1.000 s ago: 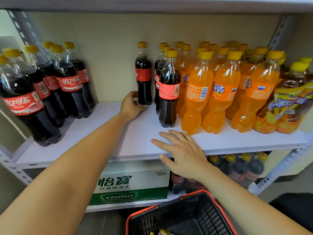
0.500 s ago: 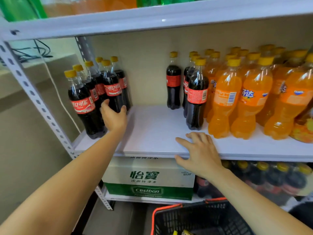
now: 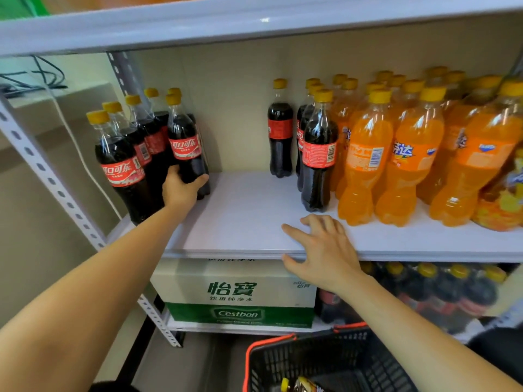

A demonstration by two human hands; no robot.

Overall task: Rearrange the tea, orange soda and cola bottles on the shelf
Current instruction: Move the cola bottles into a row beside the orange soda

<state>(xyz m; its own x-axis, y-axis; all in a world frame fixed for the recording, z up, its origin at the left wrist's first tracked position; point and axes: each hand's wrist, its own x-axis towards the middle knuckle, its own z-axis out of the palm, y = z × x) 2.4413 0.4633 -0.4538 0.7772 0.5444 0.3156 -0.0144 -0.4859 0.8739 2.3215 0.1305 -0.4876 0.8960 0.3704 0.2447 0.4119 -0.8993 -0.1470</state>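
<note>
My left hand (image 3: 181, 190) grips the lower body of a cola bottle (image 3: 185, 145) in the cluster at the shelf's (image 3: 246, 216) left end. My right hand (image 3: 322, 250) rests flat on the front edge, fingers spread, holding nothing, near the orange soda bottles (image 3: 368, 165).

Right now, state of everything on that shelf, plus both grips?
left grip: grips held cola low down
held cola: upright, beside left colas
left colas: upright
right grip: rests flat on shelf edge
right colas: upright, untouched
orange sodas: upright, packed rows
tea: far right, mostly cropped
basket: below, partly cropped
</note>
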